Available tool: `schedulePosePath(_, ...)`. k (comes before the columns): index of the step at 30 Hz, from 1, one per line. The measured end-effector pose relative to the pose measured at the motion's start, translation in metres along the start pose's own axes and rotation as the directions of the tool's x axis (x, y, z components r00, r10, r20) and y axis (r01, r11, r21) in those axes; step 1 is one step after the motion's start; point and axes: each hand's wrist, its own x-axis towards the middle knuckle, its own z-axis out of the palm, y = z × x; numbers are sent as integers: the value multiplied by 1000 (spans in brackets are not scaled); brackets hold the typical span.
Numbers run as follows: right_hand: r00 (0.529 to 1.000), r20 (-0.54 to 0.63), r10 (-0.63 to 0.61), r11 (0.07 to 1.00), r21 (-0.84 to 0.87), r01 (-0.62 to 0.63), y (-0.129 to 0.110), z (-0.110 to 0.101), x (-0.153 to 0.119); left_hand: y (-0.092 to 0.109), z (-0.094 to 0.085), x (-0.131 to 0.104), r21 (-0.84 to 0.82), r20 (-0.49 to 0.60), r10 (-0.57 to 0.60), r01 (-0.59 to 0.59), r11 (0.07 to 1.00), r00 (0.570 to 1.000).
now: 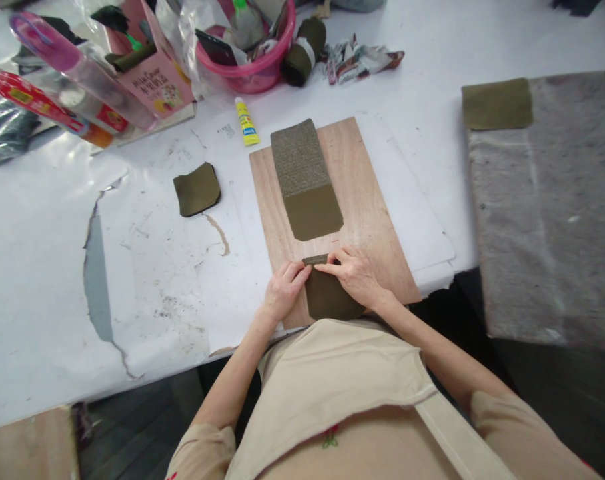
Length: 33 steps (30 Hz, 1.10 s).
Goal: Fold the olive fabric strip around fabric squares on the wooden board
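A dark olive fabric piece (331, 297) lies at the near edge of a wooden board (367, 193), its far edge showing a narrow strip of the textured side. My left hand (283, 287) pinches the left end of that strip. With thumb and fingers closed, my right hand (353, 272) grips the same edge at its right end, close to the left fingertips. Just beyond both hands, a longer olive fabric strip (313, 213) rests on the board, part smooth and part rough grey-green. To the left, small olive fabric pieces (198, 190) sit in a stack on the white table cover.
A yellow glue tube (247, 122) lies behind the board. Farther back are a pink basket (252, 79) of tools, a rolled olive cloth (305, 52) and a pink box (155, 83). At right stands a grey felt-covered board (547, 220). The white table cover (152, 267) is torn.
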Motion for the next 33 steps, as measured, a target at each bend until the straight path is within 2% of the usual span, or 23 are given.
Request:
schedulePosePath(7,1000,3,13,1000,1,-13,-2,-2,0,1,-2,2,13,-12,12,-12,1000,1000)
schedulePosePath(13,1000,5,4,999,-34,-4,-3,-3,1,3,-4,0,18,44,0,-1,1000,999)
schedulePosePath(19,1000,12,-14,997,-77,15,-4,-5,1,-2,-12,-9,74,81,-14,8,997,997)
schedulePosePath(22,1000,24,-21,995,-96,23,-4,-4,1,-4,-15,-14,62,77,-55,50,997,996)
schedulePosePath(26,1000,8,-23,994,-106,24,-5,-3,1,10,-12,-12,-11,-6,-166,166,986,986)
schedulePosePath(30,1000,5,-13,996,-93,13,-6,-4,2,29,-2,1,-54,3,-172,172,984,985)
schedulePosePath(33,1000,-12,-12,999,-37,12,-3,-7,3,34,5,5,-61,-15,-184,183,981,983)
